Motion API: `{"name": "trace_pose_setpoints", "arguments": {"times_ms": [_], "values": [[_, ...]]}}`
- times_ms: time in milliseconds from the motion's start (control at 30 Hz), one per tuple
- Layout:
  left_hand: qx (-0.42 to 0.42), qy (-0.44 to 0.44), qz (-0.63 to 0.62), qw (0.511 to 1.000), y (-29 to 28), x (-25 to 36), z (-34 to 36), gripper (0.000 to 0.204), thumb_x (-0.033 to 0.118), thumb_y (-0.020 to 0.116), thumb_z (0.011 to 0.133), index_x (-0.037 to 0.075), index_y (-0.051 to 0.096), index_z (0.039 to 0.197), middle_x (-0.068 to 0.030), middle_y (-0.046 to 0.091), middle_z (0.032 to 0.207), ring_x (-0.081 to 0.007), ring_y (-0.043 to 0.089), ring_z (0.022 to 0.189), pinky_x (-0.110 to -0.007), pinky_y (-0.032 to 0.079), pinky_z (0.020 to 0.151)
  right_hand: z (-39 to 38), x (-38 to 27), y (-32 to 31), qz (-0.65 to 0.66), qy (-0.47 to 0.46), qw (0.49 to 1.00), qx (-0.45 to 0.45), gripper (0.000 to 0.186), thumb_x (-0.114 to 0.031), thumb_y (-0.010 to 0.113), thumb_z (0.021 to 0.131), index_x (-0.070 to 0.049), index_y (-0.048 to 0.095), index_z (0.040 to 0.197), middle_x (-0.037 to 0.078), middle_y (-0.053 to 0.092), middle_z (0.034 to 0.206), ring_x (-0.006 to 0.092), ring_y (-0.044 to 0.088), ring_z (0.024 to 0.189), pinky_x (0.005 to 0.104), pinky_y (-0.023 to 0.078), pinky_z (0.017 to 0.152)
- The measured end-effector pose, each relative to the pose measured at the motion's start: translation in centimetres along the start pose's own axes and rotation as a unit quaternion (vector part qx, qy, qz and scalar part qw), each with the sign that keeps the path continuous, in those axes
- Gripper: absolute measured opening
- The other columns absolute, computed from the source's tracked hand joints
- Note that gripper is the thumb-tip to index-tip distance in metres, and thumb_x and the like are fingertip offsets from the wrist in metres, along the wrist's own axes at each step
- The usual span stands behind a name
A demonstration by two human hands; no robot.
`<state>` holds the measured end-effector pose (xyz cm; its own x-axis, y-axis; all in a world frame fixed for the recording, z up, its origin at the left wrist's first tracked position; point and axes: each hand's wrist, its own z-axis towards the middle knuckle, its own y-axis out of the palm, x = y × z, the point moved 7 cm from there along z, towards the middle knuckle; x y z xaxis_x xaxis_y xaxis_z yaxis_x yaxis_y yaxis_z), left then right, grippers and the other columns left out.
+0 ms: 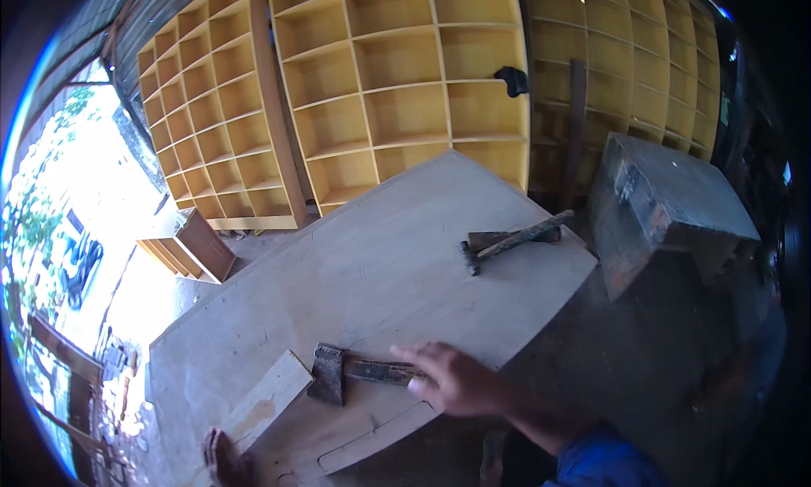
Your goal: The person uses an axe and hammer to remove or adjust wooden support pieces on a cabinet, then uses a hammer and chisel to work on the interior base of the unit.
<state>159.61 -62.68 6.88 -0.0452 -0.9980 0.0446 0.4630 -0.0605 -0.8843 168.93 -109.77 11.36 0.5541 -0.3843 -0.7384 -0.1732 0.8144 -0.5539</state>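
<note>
A hatchet (329,374) with a dark, worn metal head and a dark wooden handle lies on a large pale wooden table. My right hand (456,381) is over the end of its handle, fingers and thumb spread apart and not closed round it. Left of the hatchet head a short light wooden board (269,400) lies at a slant on the tabletop. Beside the board's near end, at the lower edge of the view, is my left hand (224,459), fingers stretched out and apparently touching the board. Part of that hand is cut off.
A hammer (515,239) lies across a dark piece of wood towards the table's (355,267) far right. Large yellow shelf units (401,60) with square compartments stand behind. A worn grey box-like stand (676,191) is to the right, and a small wooden cabinet (198,246) to the left.
</note>
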Motion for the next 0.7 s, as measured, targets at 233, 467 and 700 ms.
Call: {"name": "trace_pose_setpoints", "arguments": {"times_ms": [233,467,700], "values": [[-0.08,-0.057,0.052,0.994,-1.6,0.4,-1.3,0.067,0.036,0.069,0.084,0.002,0.052,0.139,-0.023,0.048,0.147,-0.0387,0.039,0.143,-0.055,0.022,0.121,3.4,14.6,-17.4,-0.449,0.249,0.853,0.099,0.061,-0.007,0.064,0.075,-0.004,0.052,0.135,0.018,0.056,0.134,0.0361,0.041,0.138,0.0618,0.017,0.119],[-0.048,-0.229,0.014,0.972,-7.0,7.5,-8.5,0.077,0.04,0.067,0.09,0.005,0.034,0.15,-0.0279,0.024,0.159,-0.0444,0.024,0.147,-0.054,0.02,0.12,4.5,19.0,-17.8,-0.47,0.291,0.83,-0.072,0.036,-0.008,0.066,0.08,-0.004,0.058,0.115,0.021,0.067,0.108,0.0407,0.064,0.105,0.0498,0.053,0.089],[-0.176,-0.573,-0.065,0.797,-8.1,12.8,-40.9,0.068,0.039,0.072,0.084,0.005,0.053,0.14,-0.0255,0.034,0.155,-0.0412,0.039,0.14,-0.044,0.035,0.116,0.8,16.3,-16.1,-0.391,0.376,0.839,-0.047,0.05,-0.023,0.073,0.066,0.01,0.066,0.103,0.034,0.067,0.1,0.0486,0.064,0.102,0.05,0.05,0.091]]}}
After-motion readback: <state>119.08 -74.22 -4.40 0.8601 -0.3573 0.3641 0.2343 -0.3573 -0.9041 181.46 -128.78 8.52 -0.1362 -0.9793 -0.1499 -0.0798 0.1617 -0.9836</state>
